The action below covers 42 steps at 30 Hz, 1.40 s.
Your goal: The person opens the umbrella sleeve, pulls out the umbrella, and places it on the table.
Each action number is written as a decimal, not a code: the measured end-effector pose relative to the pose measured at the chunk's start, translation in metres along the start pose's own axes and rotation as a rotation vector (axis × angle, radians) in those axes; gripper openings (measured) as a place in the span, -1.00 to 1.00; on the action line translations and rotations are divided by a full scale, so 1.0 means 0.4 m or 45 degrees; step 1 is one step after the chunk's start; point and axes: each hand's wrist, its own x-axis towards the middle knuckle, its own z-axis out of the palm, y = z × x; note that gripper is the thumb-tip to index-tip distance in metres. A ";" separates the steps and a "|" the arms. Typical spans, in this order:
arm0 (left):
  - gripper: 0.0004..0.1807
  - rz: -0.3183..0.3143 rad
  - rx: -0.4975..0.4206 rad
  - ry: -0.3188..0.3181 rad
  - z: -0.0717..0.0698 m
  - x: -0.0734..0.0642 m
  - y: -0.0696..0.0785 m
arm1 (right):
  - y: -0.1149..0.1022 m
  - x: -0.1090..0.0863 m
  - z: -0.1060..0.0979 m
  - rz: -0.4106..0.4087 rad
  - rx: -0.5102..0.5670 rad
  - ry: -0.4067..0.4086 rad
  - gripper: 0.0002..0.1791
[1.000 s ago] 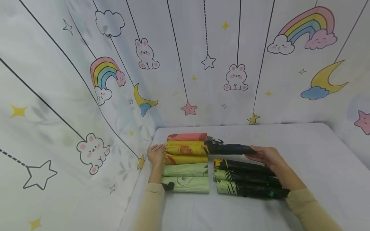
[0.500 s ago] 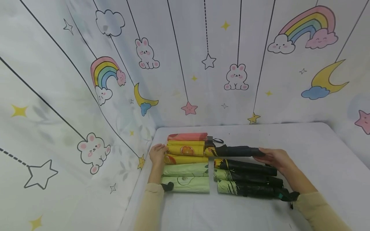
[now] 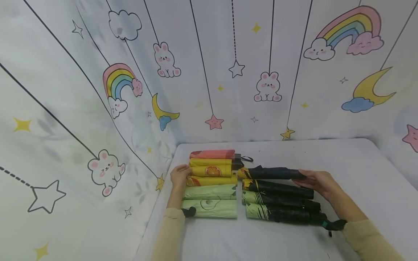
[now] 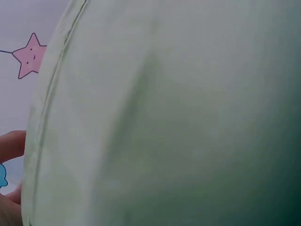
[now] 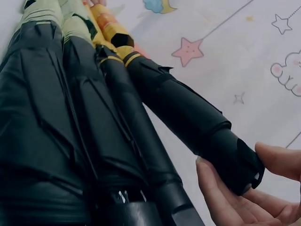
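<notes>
My right hand (image 3: 318,181) holds the far end of a black folded umbrella (image 3: 271,173); in the right wrist view its thumb and fingers (image 5: 277,160) grip the umbrella's end. The umbrella's yellow-patterned end lies just right of a yellow umbrella cover (image 3: 213,170) with an orange-slice print. At the cover's left end, my left hand (image 3: 179,174) holds it with its fingers. Pale green fabric (image 4: 178,117) fills most of the left wrist view and hides the left hand's work, leaving only bits of fingers (image 4: 11,146) at the edge.
Below lie another yellow cover (image 3: 212,180) and two light green ones (image 3: 209,192). Several black folded umbrellas (image 3: 277,188) lie to their right. A red rolled piece (image 3: 212,154) with a black strap (image 3: 247,158) nearby lies behind. Patterned cloth walls (image 3: 235,108) enclose the white table (image 3: 343,159).
My right hand has moved right and slightly nearer, drawing the black umbrella out of the yellow cover. My left hand has kept its place at the cover's left end.
</notes>
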 end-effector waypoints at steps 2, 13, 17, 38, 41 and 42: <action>-0.52 -0.025 -0.007 -0.016 -0.003 0.002 -0.002 | 0.003 0.000 -0.007 -0.002 0.006 -0.022 -0.82; -0.57 -0.021 0.146 -0.072 -0.014 0.007 0.006 | 0.003 0.006 -0.035 0.083 -0.384 0.089 -0.39; -0.60 -0.010 0.173 -0.073 -0.021 0.010 0.013 | -0.001 0.009 -0.043 0.087 -0.653 0.169 -0.31; -0.61 0.017 0.156 -0.061 0.006 0.026 0.046 | -0.013 0.040 0.014 -0.159 -1.015 0.234 -0.39; -0.64 0.047 0.142 -0.039 0.010 0.034 0.048 | -0.024 0.050 0.043 -0.182 -1.006 0.257 -0.37; -0.66 0.058 0.137 -0.026 0.012 0.037 0.048 | -0.028 0.054 0.053 -0.192 -1.001 0.258 -0.37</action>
